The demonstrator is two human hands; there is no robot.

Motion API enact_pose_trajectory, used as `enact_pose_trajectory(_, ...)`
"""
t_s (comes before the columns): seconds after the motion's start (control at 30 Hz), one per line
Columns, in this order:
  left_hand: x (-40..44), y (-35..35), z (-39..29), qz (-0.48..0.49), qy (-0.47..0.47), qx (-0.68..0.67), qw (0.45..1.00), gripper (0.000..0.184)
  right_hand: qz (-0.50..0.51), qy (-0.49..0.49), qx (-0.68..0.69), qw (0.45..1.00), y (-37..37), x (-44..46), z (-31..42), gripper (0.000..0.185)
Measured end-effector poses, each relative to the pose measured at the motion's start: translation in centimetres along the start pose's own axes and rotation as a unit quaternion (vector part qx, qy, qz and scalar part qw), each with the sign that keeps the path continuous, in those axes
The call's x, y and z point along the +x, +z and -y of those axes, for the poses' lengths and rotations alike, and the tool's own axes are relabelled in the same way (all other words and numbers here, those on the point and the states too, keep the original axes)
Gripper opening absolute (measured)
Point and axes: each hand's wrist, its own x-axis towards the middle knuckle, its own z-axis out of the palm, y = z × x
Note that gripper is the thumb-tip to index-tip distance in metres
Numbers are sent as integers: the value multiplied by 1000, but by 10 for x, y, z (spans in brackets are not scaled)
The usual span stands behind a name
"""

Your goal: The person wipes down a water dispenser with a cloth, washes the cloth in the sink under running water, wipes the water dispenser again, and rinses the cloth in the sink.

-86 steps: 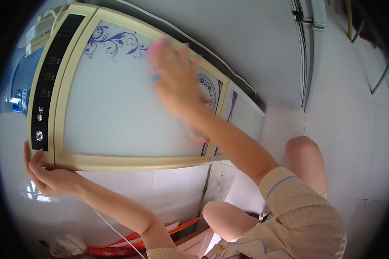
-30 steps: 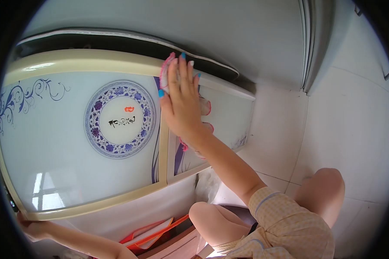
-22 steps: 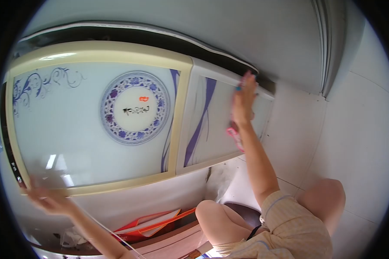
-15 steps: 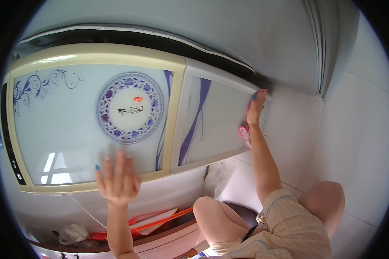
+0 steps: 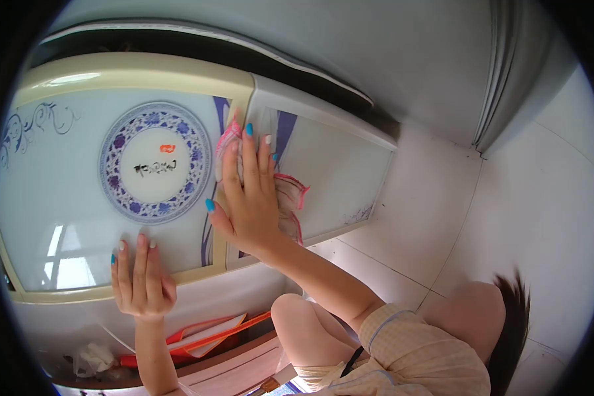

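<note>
Right hand (image 5: 249, 211), spread flat, presses a pink-edged whitish cloth (image 5: 290, 195) against the cream-framed glass panel (image 5: 66, 191); open left hand (image 5: 142, 284) touches its lower edge.

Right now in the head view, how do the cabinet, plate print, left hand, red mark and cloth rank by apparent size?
1. Cabinet
2. Plate print
3. Left hand
4. Red mark

Unranked: cloth; the right hand hides part of it.
</note>
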Motion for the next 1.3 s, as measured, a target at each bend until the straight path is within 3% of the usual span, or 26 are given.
enact_pose_trajectory(0.1, 2, 0, 0, -1, 1, 3, 1000, 28, 8, -11, -15, 1000, -5, 0, -17, 70)
enact_pose_trajectory(0.17, 3, 0, -1, -8, -6, 14, 1000, 25, -5, 34, -75, 997, -7, -1, -41, 69)
enact_pose_trajectory(0.23, 3, 0, 0, -10, -10, 8, 1000, 25, -57, 106, -98, 988, -12, -6, -85, 68)
enact_pose_trajectory(0.37, -3, 3, 0, -15, -15, -4, 1000, 25, -137, 301, -3, 944, -43, -21, -174, 68)
enact_pose_trajectory(0.47, -1, 1, 1, -15, -8, -11, 1000, 25, -145, 270, 49, 951, -48, -27, -190, 68)
enact_pose_trajectory(0.6, 0, 2, 0, -15, -5, -2, 1000, 24, -128, 284, 8, 950, -57, -46, -217, 67)
enact_pose_trajectory(0.7, -1, 1, 0, -12, -1, 4, 1000, 25, -154, 359, 15, 920, -64, -97, -286, 63)
enact_pose_trajectory(0.77, 0, 3, 1, -19, 3, 2, 1000, 25, -225, 262, 128, 930, -55, -138, -344, 60)
enact_pose_trajectory(0.87, -2, 2, 1, -17, 0, -3, 1000, 26, -243, 311, 188, 899, -58, -160, -325, 58)
enact_pose_trajectory(1.0, 0, 2, 0, -19, -2, -7, 1000, 25, -241, 386, 156, 877, -56, -156, -296, 63)
enact_pose_trajectory(1.13, 0, 3, 1, -27, 2, 6, 1000, 24, -164, 346, 77, 921, -38, -111, -192, 67)
enact_pose_trajectory(1.23, -1, 3, 1, -21, 0, 2, 1000, 24, -90, 222, 30, 970, -14, -83, -107, 65)
enact_pose_trajectory(1.3, -1, 4, 0, -30, -6, 3, 1000, 24, -6, 128, -53, 990, -1, -70, -52, 76)
